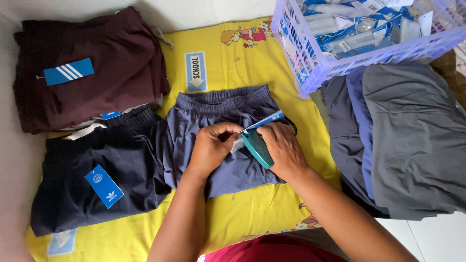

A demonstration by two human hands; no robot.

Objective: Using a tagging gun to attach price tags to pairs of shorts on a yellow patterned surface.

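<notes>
- While both forearms reached in from the bottom edge, the left hand [209, 147] curled over the blue-grey shorts [221, 138], its thumb and fingers pinching a small pale tag [237, 145] at the cloth.
- Just beside it, the right hand [283, 149] was wrapped around a teal tagging gun [258, 148], fingers closed on its body.
- That gun lay with its long axis on a diagonal, rear end toward the lower right under the palm, nose aimed up and left at the pinched tag.
- A blue hang tag [264, 121] stuck out above the gun, slanting up to the right between the two hands.
- These folded shorts sat in the middle of a yellow cartoon-print sheet [233, 63], waistband away from the person.
- To the left, touching them, lay dark navy shorts [73, 174] bearing a blue card tag [104, 186].
- Right of the hands sat a stack of grey and blue garments [412, 140].
- Farther left, maroon shorts [97, 48] lay folded with a blue striped tag [68, 71].
- Farthest right, a lilac plastic basket [310, 63] held blue and clear packets.
</notes>
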